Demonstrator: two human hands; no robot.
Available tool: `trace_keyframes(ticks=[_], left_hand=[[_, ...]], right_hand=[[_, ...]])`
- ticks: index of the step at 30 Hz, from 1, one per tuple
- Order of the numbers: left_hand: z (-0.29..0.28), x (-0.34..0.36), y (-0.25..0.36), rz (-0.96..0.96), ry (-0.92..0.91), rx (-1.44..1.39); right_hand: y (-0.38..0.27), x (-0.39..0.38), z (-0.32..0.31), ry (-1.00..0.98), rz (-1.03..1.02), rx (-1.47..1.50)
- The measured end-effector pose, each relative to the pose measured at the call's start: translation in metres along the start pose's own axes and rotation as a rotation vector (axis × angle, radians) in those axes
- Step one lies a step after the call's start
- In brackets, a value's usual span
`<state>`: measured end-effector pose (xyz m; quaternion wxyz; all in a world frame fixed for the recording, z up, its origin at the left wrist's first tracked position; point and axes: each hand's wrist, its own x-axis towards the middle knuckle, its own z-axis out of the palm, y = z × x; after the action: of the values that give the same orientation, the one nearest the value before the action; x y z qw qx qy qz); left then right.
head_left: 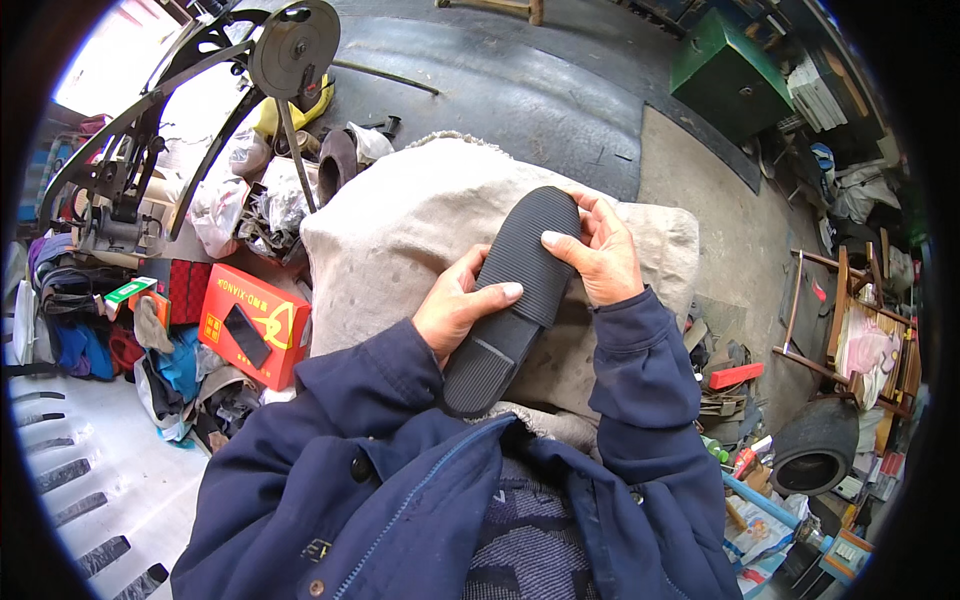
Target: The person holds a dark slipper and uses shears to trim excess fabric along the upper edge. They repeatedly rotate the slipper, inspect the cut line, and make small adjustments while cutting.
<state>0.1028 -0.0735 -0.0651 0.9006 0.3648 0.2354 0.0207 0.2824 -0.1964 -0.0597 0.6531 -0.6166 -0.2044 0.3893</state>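
Between my two hands is a black shoe sole (530,260), its ribbed underside turned up and its length slanting from upper right to lower left. A separate-looking ribbed rubber layer covers the front part, ending in a step before the heel end, which has its own grooves and a pale line across it. My left hand (455,308) grips the left edge near the middle, thumb on top. At the toe end my right hand (600,250) holds the right edge, thumb pressed on the ribs. The fingers underneath are mostly hidden. Beneath lies a beige cloth (390,220) over my lap.
At the left stands a black metal machine with a round wheel (295,48). Below it a phone (246,336) rests on a red box (285,318), beside piled shoes and bags. To the right are a green metal box (730,75), a black tire-like ring (815,445) and scraps.
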Motion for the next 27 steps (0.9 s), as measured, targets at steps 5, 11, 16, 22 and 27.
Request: trace_keyframes(ticks=[5,11,16,22,27], left_hand=[[0.004,-0.003,0.001,0.093,-0.013,0.051],[0.011,-0.014,0.004,0.135,-0.049,0.139],[0.018,-0.022,0.003,0.223,-0.090,0.263],[0.019,-0.025,-0.002,0.332,-0.118,0.411],[0.020,-0.022,0.001,0.268,-0.101,0.380]], right_hand=[[-0.003,-0.003,0.002,0.005,-0.055,0.050],[-0.010,-0.018,0.011,0.063,-0.178,0.124],[-0.017,-0.033,0.013,0.074,-0.181,0.209],[-0.023,-0.045,0.007,0.055,-0.159,0.250],[-0.022,-0.042,0.010,0.018,-0.138,0.213]])
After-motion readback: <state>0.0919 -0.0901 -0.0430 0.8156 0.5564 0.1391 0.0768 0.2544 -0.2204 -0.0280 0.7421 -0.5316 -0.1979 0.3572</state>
